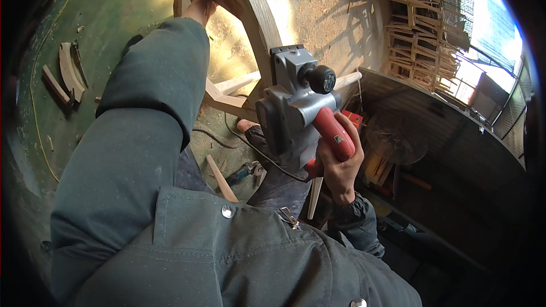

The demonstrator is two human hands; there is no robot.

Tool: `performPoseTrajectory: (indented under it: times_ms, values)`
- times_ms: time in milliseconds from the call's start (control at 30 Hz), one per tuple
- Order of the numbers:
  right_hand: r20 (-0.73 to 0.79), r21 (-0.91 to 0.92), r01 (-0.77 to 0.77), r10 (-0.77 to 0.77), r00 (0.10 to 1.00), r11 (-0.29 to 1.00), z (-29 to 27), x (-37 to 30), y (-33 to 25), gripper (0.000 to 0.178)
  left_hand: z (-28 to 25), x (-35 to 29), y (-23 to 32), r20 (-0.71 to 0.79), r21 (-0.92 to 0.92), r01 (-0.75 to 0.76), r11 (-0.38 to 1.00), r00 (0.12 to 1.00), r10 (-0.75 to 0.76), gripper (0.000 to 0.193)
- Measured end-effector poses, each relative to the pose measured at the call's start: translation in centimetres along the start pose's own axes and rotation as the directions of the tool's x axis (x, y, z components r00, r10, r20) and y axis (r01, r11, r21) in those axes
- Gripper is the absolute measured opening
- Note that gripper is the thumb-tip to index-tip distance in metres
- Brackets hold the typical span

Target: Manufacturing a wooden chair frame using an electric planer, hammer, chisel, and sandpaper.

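Observation:
My right hand (pixel 340 171) is wrapped round the red rear handle of a grey belt sander (pixel 304 111). A round black knob sticks out of the sander near its far end. The sander's front end lies against the side of a curved wooden frame (pixel 259 20), like a chair's bent top rail. My left hand (pixel 200 1) grips the far-left part of that curve, with its fingers partly in shadow against the wood. Straight wooden bars (pixel 233 86) join the frame below the curve. The sander's belt face is hidden from this view.
Curved wood offcuts (pixel 71 71) and a thin yellow cord (pixel 38 74) lie on the green floor at left. An angle grinder (pixel 243 173) and a tapered wooden piece (pixel 220 179) rest near my legs. Wooden frames (pixel 418 45) are stacked at far right, beyond a dark panel (pixel 449 119).

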State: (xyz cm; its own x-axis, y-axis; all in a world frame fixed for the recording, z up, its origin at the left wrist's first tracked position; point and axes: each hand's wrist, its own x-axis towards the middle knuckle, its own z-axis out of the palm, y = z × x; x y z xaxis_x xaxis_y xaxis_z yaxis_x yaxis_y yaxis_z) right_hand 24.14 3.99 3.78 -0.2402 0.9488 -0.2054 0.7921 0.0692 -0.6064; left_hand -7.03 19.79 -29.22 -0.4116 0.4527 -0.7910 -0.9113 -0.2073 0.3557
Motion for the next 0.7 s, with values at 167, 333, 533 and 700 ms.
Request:
performPoseTrajectory:
  times_ms: [167,333,533,700]
  values:
    - [0.034,0.091,-0.106,0.103,0.994,0.990,0.7,3.2,-3.7,0.057,1.2,1.7,0.5,-0.018,-0.055,0.006,0.998,1.000,-0.007,0.066]
    - [0.125,0.108,-0.121,0.107,0.986,0.987,1.9,7.1,-7.2,0.056,0.2,5.1,-1.2,-0.072,0.057,0.020,0.998,0.997,-0.016,0.081]
    - [0.157,0.047,-0.015,0.007,0.988,0.999,5.3,12.6,-11.7,0.059,-0.2,6.9,-2.4,-0.114,0.067,0.012,0.998,0.993,-0.004,0.086]
    - [0.201,-0.071,0.003,0.011,0.979,0.997,5.8,17.9,-15.0,0.053,2.4,2.4,-0.6,-0.068,0.119,0.088,0.989,0.994,-0.080,0.086]
